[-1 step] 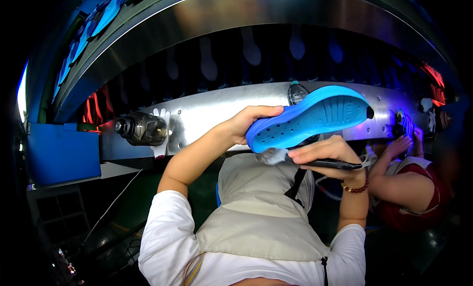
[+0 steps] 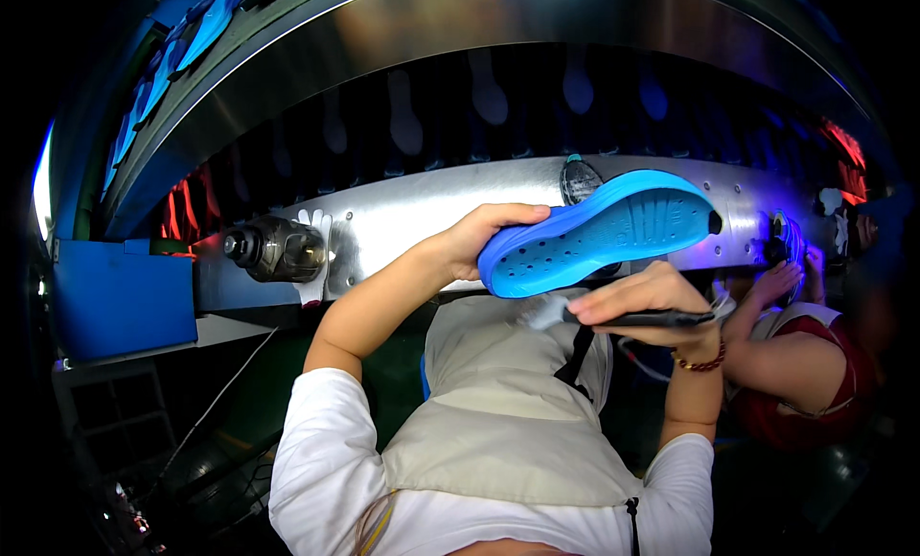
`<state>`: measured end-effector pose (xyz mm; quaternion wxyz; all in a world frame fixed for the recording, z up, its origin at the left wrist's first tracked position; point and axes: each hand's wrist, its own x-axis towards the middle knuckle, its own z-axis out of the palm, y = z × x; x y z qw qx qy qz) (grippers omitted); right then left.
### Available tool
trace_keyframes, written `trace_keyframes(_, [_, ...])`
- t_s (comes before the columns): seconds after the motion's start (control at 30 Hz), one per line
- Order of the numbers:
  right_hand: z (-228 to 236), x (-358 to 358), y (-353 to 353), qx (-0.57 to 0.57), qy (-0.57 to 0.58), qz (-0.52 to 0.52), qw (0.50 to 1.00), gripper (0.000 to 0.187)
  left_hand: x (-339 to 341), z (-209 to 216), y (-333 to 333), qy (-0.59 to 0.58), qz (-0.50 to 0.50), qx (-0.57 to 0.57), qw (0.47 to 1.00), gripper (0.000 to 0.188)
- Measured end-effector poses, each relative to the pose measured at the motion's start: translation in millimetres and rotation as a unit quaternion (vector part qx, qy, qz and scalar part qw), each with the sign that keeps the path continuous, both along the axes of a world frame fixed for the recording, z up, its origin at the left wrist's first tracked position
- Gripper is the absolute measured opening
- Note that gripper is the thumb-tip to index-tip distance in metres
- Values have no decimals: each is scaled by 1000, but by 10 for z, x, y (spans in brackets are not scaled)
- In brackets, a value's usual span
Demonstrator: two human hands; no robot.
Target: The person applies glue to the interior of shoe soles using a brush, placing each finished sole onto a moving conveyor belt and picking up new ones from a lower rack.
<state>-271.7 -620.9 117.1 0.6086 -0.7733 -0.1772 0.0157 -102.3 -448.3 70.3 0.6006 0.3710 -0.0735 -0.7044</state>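
Note:
A blue shoe sole [image 2: 613, 232], with small holes toward its left end and grooves toward its right, is held tilted above my lap. My left hand [image 2: 482, 236] grips its left end, thumb over the upper edge. Below the sole, my right hand [image 2: 644, 299] is closed round the black handle of a brush [image 2: 661, 318]. The brush's pale bristles [image 2: 548, 312], smeared by motion, are just under the sole's lower edge; whether they touch it I cannot tell. A thin clear tube shows by the handle's far end.
Beyond my hands runs a metal ledge [image 2: 422, 211]. On it stand a dark translucent jar [image 2: 278, 251], a white glove [image 2: 321, 232] and a round dark container [image 2: 580, 180]. Behind, soles line a dark recess [image 2: 402, 115]. At right, a co-worker's hands [image 2: 781, 280] hold a sole.
My right hand and the brush have shifted slightly right, drawing the bristles off the sole's lower left edge. The sole and my left hand stay nearly still.

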Motion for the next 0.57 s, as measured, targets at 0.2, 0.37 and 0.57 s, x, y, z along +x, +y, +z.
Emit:
trace_keyframes(0.2, [43,73,-115,-36,-1,16,999,22,63,106,40,-150,-95,22,984,59])
trace_keyframes(0.37, [59,41,-204,-12,7,-53,998,20,110,74,153,-113,-31,45,992,59])
trace_keyframes(0.57, [-78,-39,-228,-34,37,-34,998,23,213,18,260,-89,46,72,992,60])
